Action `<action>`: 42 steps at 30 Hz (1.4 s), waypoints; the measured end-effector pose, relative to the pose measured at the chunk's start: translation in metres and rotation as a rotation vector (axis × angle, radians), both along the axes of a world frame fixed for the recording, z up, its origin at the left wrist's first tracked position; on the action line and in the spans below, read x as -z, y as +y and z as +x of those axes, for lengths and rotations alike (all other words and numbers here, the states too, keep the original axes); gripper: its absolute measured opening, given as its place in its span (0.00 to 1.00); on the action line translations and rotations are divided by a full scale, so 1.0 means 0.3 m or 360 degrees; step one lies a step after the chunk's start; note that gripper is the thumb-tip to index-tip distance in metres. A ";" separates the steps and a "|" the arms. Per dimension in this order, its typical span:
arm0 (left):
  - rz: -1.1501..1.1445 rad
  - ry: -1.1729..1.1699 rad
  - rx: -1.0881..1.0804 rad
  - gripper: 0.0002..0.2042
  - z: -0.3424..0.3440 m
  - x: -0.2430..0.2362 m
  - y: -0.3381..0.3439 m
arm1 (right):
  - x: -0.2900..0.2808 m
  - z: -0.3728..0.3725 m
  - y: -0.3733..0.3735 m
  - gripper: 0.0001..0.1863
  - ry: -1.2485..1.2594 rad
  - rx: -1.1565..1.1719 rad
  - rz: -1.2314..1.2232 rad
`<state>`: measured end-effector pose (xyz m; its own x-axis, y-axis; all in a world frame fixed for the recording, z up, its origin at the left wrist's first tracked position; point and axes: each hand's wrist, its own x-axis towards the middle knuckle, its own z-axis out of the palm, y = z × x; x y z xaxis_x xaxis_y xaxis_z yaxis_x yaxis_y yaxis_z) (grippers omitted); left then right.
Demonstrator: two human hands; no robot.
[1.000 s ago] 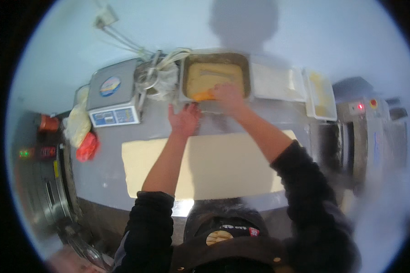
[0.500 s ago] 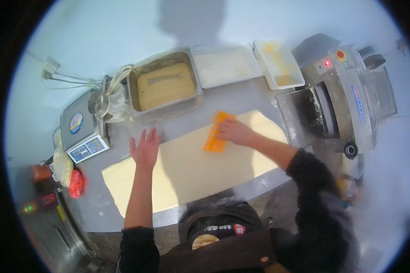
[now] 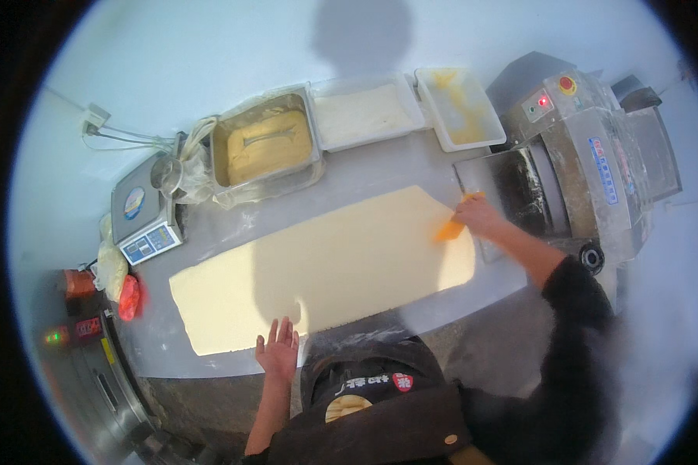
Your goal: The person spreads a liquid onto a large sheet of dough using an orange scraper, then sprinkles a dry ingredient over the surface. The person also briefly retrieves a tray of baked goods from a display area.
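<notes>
A long, flat sheet of pale dough (image 3: 341, 263) lies across the grey worktop. My right hand (image 3: 482, 217) grips an orange dough scraper (image 3: 448, 230), smeared by motion, at the right end of the sheet. Near the front edge of the dough is my left hand (image 3: 278, 349), empty, its fingers apart and pointing away from me. Whether the left fingertips touch the dough I cannot tell. Shadow covers the middle of the sheet, while its left end and lower right corner are brightly lit.
Along the back stand a metal pan (image 3: 316, 155) of yellowish paste with a metal tool in it, a white tray (image 3: 335, 146) of white powder and a yellow-stained white tray (image 3: 442, 128). A digital scale (image 3: 149, 242) is at left, a dough-rolling machine (image 3: 582, 155) at right.
My right hand has carried the orange scraper rightward to the dough's right end. My left hand has drawn back toward me from over the sheet's left part to its front edge.
</notes>
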<state>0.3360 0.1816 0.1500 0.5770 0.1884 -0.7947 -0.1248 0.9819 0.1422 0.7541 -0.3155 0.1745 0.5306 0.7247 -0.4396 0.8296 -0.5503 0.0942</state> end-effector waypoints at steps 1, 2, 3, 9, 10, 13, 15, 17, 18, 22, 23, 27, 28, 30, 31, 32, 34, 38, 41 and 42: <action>-0.0036 0.0016 -0.0015 0.33 -0.026 0.006 -0.023 | -0.018 -0.001 -0.009 0.18 0.0045 0.0060 0.0094; -0.0048 -0.0002 0.0005 0.33 -0.049 0.011 -0.039 | -0.042 -0.005 -0.010 0.18 0.0071 0.0099 0.0110; -0.0062 0.0009 0.0010 0.33 -0.069 0.017 -0.058 | -0.068 -0.004 0.000 0.19 0.0091 0.0096 0.0026; 0.0036 -0.0089 0.0101 0.32 -0.155 0.034 -0.085 | -0.234 0.095 0.401 0.23 0.0148 0.0293 0.0647; 0.0071 -0.0103 0.0078 0.32 -0.159 0.035 -0.081 | -0.249 0.116 0.523 0.22 0.0156 0.0298 0.0852; 0.0158 -0.0132 -0.0023 0.32 -0.174 0.027 -0.060 | -0.260 0.173 0.916 0.20 0.0084 0.0300 0.1151; 0.0169 -0.0156 -0.0113 0.31 -0.185 0.028 -0.038 | -0.239 0.210 1.182 0.18 -0.0142 0.0156 0.1147; 0.0204 -0.0072 -0.0181 0.31 -0.218 0.034 -0.014 | -0.185 0.191 1.416 0.17 -0.0299 0.0080 0.1019; 0.0186 -0.0030 -0.0246 0.31 -0.233 0.041 0.005 | -0.159 0.180 1.502 0.16 -0.0387 0.0033 0.0962; 0.0368 0.0088 -0.0236 0.32 -0.340 0.082 0.045 | -0.072 0.030 1.656 0.16 -0.0246 0.0175 0.0684; 0.0391 0.0075 -0.0222 0.33 -0.365 0.092 0.047 | -0.068 -0.013 1.636 0.16 -0.0161 0.0169 0.0600; 0.0917 0.0436 -0.0044 0.26 -0.396 0.125 0.090 | -0.124 -0.132 1.483 0.19 -0.0071 -0.0021 0.0737; 0.1136 0.0513 0.0034 0.24 -0.384 0.128 0.128 | -0.146 -0.162 1.437 0.20 -0.0067 -0.0047 0.0891; 0.1904 0.0746 0.0330 0.20 -0.323 0.140 0.313 | -0.181 -0.233 1.377 0.22 -0.0051 0.0043 0.0923; 0.2237 0.0861 0.0554 0.23 -0.290 0.138 0.441 | -0.196 -0.272 1.352 0.23 -0.0010 0.0157 0.0771; 0.2686 0.1039 0.0729 0.25 -0.235 0.143 0.581 | -0.204 -0.318 1.332 0.23 -0.0012 0.0192 0.0817; 0.3064 0.1192 0.1045 0.35 -0.102 0.149 0.849 | -0.216 -0.390 1.308 0.23 -0.0021 0.0332 0.0853; 0.3238 0.1440 0.1578 0.46 0.144 0.166 1.181 | -0.208 -0.527 1.259 0.21 -0.0066 0.0473 0.0713; 0.3160 0.1453 0.1767 0.50 0.217 0.173 1.218 | -0.196 -0.592 1.217 0.20 -0.0067 0.0571 0.0735; 0.3123 0.1459 0.1801 0.51 0.226 0.173 1.210 | -0.195 -0.610 1.201 0.20 -0.0048 0.0597 0.0764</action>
<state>0.4039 0.5445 0.0980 0.7018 0.6917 -0.1707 0.7090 -0.6545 0.2626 0.5710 0.0448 0.2331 0.7953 0.5994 -0.0909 0.5717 -0.7914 -0.2164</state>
